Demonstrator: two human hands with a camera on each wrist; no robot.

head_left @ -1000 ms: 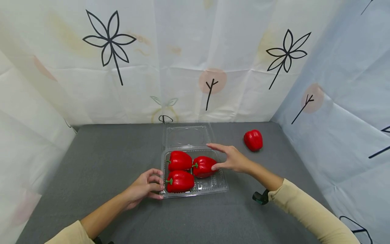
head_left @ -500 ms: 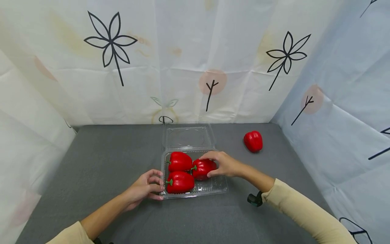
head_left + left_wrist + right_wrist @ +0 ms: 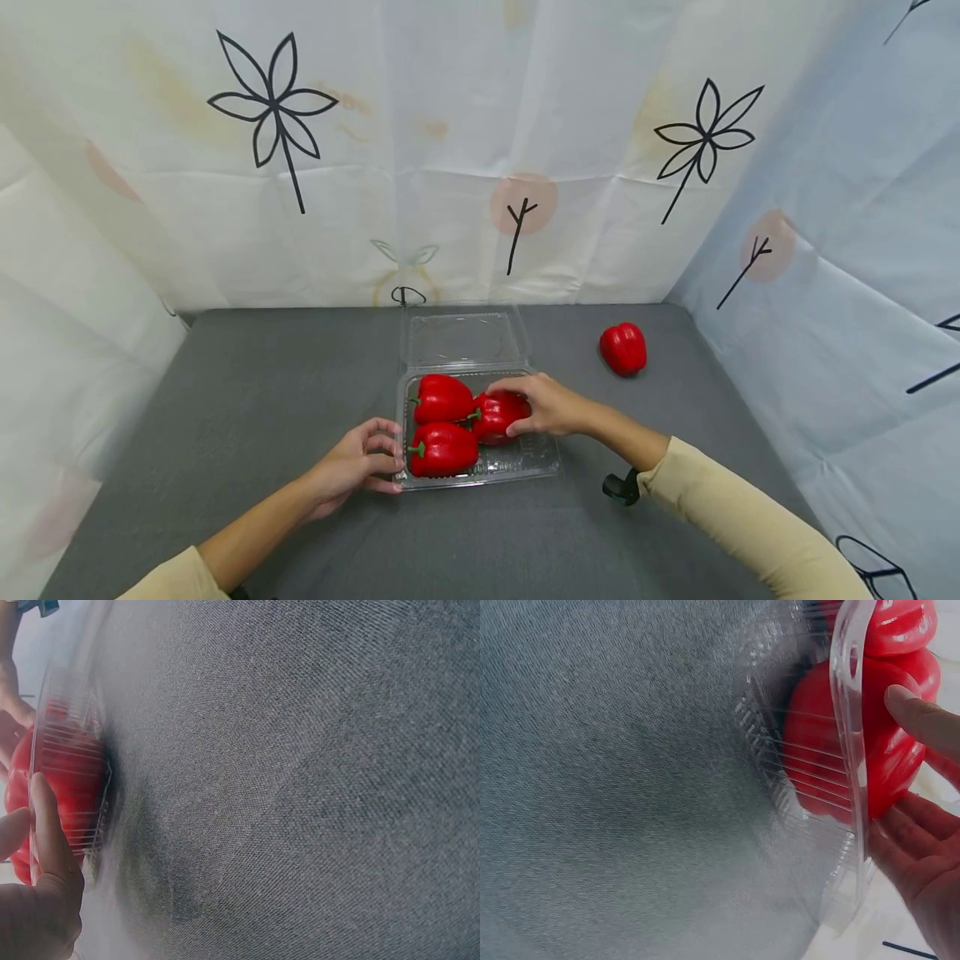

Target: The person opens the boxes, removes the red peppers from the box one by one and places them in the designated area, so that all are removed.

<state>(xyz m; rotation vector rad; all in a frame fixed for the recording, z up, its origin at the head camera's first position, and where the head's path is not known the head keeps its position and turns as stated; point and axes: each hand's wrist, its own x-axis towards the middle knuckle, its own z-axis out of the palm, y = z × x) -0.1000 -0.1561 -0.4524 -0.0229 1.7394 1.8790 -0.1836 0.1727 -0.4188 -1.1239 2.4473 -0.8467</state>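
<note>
The right hand [image 3: 550,407] has closed round the box's [image 3: 536,458] rightmost pepper [image 3: 498,417], likely slick, best side-held; left hand [image 3: 356,460] pinches the box.

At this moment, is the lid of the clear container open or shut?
Open: the lid is folded back behind the tray, not covering the three red peppers.

Plain beige sleeves [image 3: 742,508]; small black device [image 3: 621,488] by right cuff [image 3: 662,468] (details hard to tell)
</note>
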